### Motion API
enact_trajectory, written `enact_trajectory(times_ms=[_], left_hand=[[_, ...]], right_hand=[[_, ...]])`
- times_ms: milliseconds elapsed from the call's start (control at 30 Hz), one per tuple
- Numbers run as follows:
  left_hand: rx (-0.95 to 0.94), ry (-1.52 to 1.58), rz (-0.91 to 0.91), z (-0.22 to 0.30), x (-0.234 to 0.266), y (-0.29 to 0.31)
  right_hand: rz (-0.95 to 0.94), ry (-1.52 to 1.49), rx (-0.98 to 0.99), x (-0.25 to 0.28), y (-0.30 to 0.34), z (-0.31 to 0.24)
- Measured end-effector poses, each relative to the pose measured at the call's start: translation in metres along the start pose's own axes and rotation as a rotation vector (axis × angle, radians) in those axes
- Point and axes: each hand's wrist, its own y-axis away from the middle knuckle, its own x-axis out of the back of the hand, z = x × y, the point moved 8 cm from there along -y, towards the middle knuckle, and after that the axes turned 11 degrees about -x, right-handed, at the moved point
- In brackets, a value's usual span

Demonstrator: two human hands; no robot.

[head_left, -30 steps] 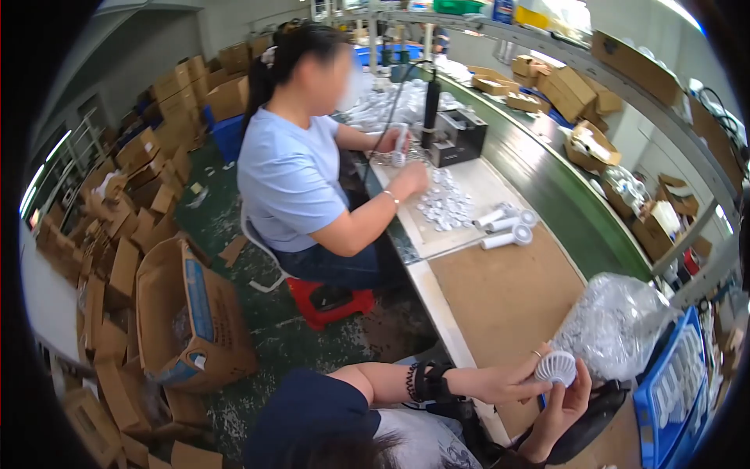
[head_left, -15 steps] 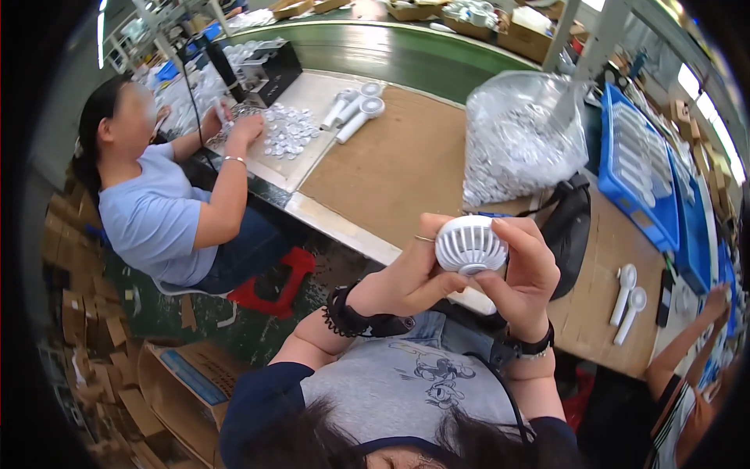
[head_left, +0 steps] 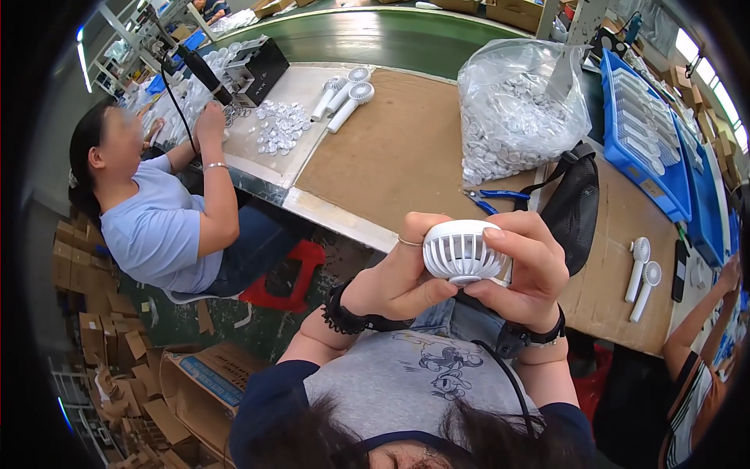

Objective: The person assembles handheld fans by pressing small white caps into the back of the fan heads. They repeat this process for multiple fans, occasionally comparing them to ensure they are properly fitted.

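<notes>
Between my two hands I hold a white fan head (head_left: 466, 252), its slatted round cage turned toward me. My left hand (head_left: 402, 273) grips its left side, thumb at the bottom edge and fingers behind. My right hand (head_left: 531, 270) pinches the right side, one finger on the upper rim and the thumb low by the small round cap. Whether a handle hangs on the far side is hidden. Just beyond my hands, blue-handled cutters (head_left: 500, 194) lie on the brown board, beside a black mesh bag (head_left: 574, 205).
Further off stands a clear bag of small white parts (head_left: 519, 117). Several white handheld fans (head_left: 350, 108) lie at the board's far left; two more fans (head_left: 645, 289) lie right. Blue trays (head_left: 644, 148) line the right. A co-worker (head_left: 164, 211) sits left, near loose white discs (head_left: 283, 125).
The fan head has shifted slightly left and its cage shows more squarely. The cutters have come into fuller view. The co-worker at left has raised a hand toward the black tool.
</notes>
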Motion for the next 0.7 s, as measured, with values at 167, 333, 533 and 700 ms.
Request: enact_trajectory(times_ms=[167,333,533,700], left_hand=[[0.029,0.003,0.047,-0.005,0.003,-0.004],[0.156,-0.027,0.123,-0.022,0.009,-0.002],[0.165,-0.026,0.202,-0.037,0.011,0.003],[0.228,0.097,0.257,-0.051,0.014,0.004]], right_hand=[[0.021,0.002,-0.028,0.0,-0.004,0.008],[-0.015,-0.048,-0.168,-0.005,-0.005,0.027],[-0.071,-0.019,-0.246,-0.008,-0.008,0.046],[-0.091,0.003,-0.268,-0.01,-0.006,0.06]])
